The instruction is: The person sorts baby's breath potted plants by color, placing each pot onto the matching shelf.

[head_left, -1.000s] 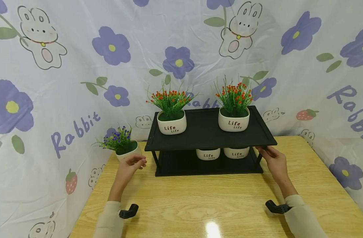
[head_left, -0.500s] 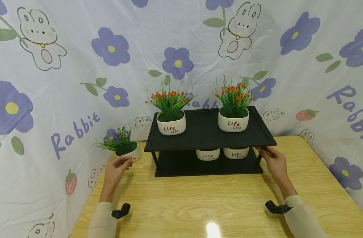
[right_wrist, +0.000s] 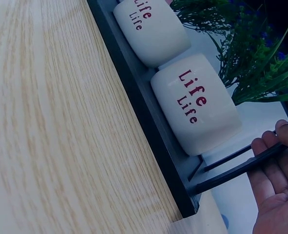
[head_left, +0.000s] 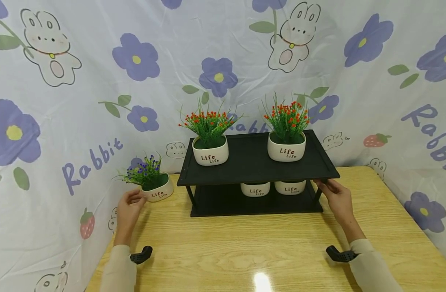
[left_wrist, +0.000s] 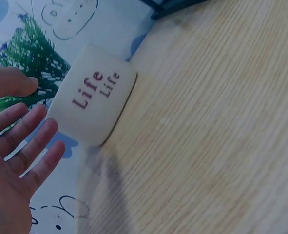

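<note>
In the head view, a white "Life" flowerpot [head_left: 160,193] with purple flowers [head_left: 144,170] stands on the table, left of a black two-tier shelf [head_left: 244,164]. My left hand [head_left: 129,210] is at the pot's left end. The left wrist view shows that hand [left_wrist: 22,146] with spread, relaxed fingers [left_wrist: 34,168] beside the pot [left_wrist: 95,95], nothing held in them. At the shelf's front right corner, my right hand [head_left: 338,200] grips the post. Seen from the right wrist, thumb and fingers [right_wrist: 273,173] wrap around this black post [right_wrist: 231,174].
Two white pots with red flowers [head_left: 210,153] [head_left: 286,151] stand on the upper tier. On the lower tier sit two more white pots [head_left: 255,190] [head_left: 290,187], their plants hidden from the head view. A patterned curtain [head_left: 223,40] hangs behind the wooden table [head_left: 237,251].
My left hand has moved leftward along the front of the purple-flowered pot to its left end, uncovering the pot's lettering. The right hand stays at the shelf post.
</note>
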The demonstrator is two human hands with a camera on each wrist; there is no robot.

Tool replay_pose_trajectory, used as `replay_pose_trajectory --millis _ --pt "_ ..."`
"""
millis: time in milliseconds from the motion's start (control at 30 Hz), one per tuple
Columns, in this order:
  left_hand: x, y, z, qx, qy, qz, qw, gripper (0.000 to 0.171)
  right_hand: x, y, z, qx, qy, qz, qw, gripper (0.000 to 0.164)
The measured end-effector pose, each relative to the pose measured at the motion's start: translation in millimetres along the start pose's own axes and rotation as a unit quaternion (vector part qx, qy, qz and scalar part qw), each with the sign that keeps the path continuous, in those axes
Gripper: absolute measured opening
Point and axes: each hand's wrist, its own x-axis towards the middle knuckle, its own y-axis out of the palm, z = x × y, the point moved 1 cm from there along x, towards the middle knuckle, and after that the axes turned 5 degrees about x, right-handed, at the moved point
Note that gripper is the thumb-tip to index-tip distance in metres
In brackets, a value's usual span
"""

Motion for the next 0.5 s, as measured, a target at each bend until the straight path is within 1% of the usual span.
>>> replay_pose_trajectory --millis 100,233,367,500 --pt "4.8 -3.0 1.6 0.010 -0.012 -0.001 0.9999 0.055 0 0 1 0.008 0.005 -0.003 1.000 0.047" --pt "14.2 -5.1 4.1 0.007 -0.011 0.015 0.9998 0.069 2 0 0 0.008 0.005 -0.005 1.000 0.045" --pt "23.6 -5.7 4.5 -0.009 -0.013 0.050 0.9986 0.086 3 1 -1 0.010 0.002 -0.006 1.000 0.042" --pt "30.9 -3.8 4.0 -0.008 -0.022 0.094 0.9953 0.099 2 1 -1 0.003 0.007 -0.011 1.000 0.042"
